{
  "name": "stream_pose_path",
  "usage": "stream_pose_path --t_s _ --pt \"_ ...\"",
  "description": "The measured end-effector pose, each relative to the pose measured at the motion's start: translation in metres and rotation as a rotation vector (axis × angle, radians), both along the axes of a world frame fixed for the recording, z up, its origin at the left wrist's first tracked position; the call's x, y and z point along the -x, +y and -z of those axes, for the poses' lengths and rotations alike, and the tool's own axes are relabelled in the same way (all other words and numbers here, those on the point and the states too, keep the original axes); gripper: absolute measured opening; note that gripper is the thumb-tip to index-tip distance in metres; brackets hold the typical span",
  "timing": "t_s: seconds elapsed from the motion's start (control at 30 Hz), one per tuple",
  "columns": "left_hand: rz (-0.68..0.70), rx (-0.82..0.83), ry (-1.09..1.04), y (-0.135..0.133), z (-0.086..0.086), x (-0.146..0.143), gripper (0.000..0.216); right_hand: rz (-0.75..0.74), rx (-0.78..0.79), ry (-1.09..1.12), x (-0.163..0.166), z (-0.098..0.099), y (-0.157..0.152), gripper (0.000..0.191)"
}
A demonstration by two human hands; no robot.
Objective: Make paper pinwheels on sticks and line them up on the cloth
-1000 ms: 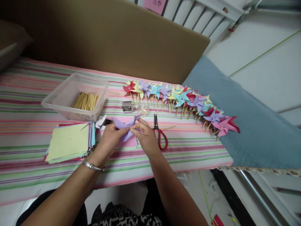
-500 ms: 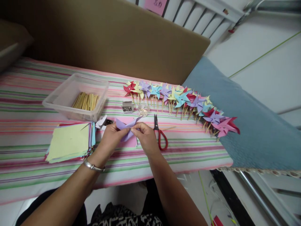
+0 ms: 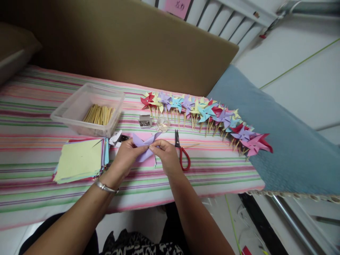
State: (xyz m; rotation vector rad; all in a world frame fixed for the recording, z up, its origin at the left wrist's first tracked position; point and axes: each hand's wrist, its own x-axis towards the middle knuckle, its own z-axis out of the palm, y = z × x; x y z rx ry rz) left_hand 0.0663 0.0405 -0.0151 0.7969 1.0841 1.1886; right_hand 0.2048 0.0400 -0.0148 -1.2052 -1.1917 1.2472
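Observation:
A purple paper square (image 3: 145, 143), partly folded into pinwheel blades, is pinched between both my hands above the striped cloth. My left hand (image 3: 124, 156), with a silver bangle on the wrist, grips its left side. My right hand (image 3: 166, 156) pinches the paper's middle with thumb and fingertips. A pink sheet (image 3: 148, 161) lies under the hands. Red-handled scissors (image 3: 181, 150) lie just right of my right hand.
A clear tub of wooden sticks (image 3: 91, 111) stands at the left, a stack of coloured paper squares (image 3: 79, 159) in front of it. A small box of pins (image 3: 145, 122) and a row of finished pinwheels (image 3: 207, 115) lie behind. A blue mat (image 3: 287, 141) is at the right.
The hands and purple paper have barely shifted; the fingers keep working the paper's centre. The view has drifted slightly.

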Motion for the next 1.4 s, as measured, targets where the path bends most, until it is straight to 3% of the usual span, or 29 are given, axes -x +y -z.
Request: stream_pose_path --t_s 0.27,0.7,0.97,1.4 --pt "0.077 -0.009 -0.077 0.000 0.003 0.000 0.020 -0.008 0.041 0.129 0.001 0.000 -0.001 0.010" --pt "0.012 -0.036 -0.023 -0.001 0.003 -0.001 0.022 0.044 0.029 0.120 0.004 -0.002 -0.002 0.009" --pt "0.140 0.011 -0.093 0.001 0.000 0.004 0.024 0.041 0.062 0.166 0.003 -0.010 -0.003 0.010" --pt "0.090 -0.006 -0.053 0.000 0.002 0.003 0.021 0.062 0.044 0.137 0.004 -0.011 -0.005 0.009"
